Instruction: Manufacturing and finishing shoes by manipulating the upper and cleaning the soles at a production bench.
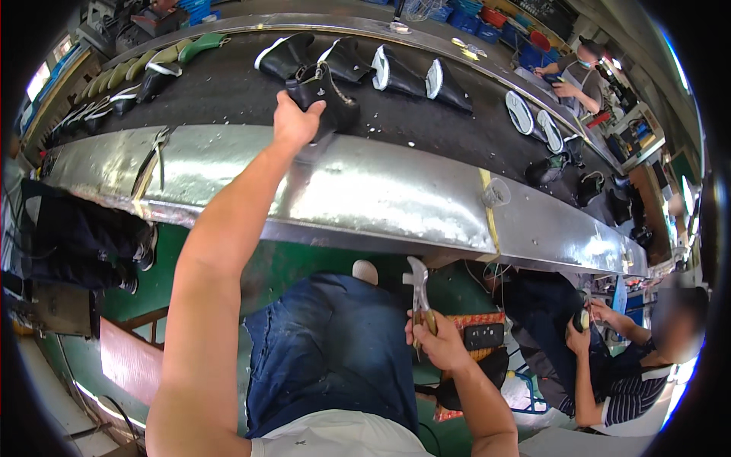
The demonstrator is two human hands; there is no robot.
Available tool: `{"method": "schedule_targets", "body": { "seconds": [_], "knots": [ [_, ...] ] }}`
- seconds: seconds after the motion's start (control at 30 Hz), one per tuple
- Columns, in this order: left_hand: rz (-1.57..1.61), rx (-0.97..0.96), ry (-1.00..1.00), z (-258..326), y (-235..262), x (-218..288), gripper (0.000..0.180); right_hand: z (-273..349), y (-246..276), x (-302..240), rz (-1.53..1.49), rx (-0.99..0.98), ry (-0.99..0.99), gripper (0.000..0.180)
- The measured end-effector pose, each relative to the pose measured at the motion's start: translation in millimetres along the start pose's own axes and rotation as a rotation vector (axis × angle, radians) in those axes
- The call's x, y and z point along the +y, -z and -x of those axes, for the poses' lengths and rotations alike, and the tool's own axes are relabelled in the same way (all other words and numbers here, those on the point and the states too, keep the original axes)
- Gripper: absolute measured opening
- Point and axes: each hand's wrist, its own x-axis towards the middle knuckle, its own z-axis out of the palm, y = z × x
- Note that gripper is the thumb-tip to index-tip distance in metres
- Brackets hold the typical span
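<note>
Dark belt [221, 91], left hand [295, 120] gripping one boot [335, 105], right hand [444, 344] one pincer tool [420, 288]

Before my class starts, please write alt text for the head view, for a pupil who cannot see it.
A person's left hand grips a black shoe at a dark worktop lined with more shoes. The right hand holds pliers near their blue jeans.

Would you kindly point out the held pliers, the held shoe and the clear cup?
Held pliers [420, 295], head view: metal part.
Held shoe [330, 99], head view: black side.
Clear cup [497, 195], head view: its body.
</note>
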Motion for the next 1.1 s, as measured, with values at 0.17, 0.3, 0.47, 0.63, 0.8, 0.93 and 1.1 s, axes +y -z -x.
{"method": "schedule_targets", "body": {
  "seconds": [0.17,0.3,0.47,0.63,0.8,0.93,1.1],
  "knots": [
    [-0.063,-0.355,-0.465,-107.9,15.5,-45.2,0.070,-68.1,25.1,-83.4,0.044,0.078,0.010,0.023],
    [-0.010,-0.338,-0.305,-129.9,22.0,-61.7,0.079,-161.3,61.5,-118.9,0.048,0.214,0.023,0.023],
    [-0.759,-0.049,-0.262,-68.7,15.8,-122.7,0.066,-305.0,104.6,-168.6,-0.105,0.313,0.084,0.017],
    [-0.624,-0.114,-0.286,-57.3,27.8,-115.3,0.036,-424.0,142.8,-200.2,-0.272,0.266,0.034,0.014],
    [-0.718,-0.237,-0.251,-57.9,24.8,-109.9,0.026,-494.2,183.1,-205.0,-0.291,0.277,-0.001,0.014],
    [-0.701,-0.287,-0.208,-62.2,25.8,-106.7,0.028,-521.8,208.1,-197.6,-0.192,0.420,0.013,0.019],
    [-0.716,-0.299,-0.218,-67.0,24.9,-111.2,0.027,-536.9,217.7,-191.1,-0.313,0.640,0.098,0.016]
  ]
}}
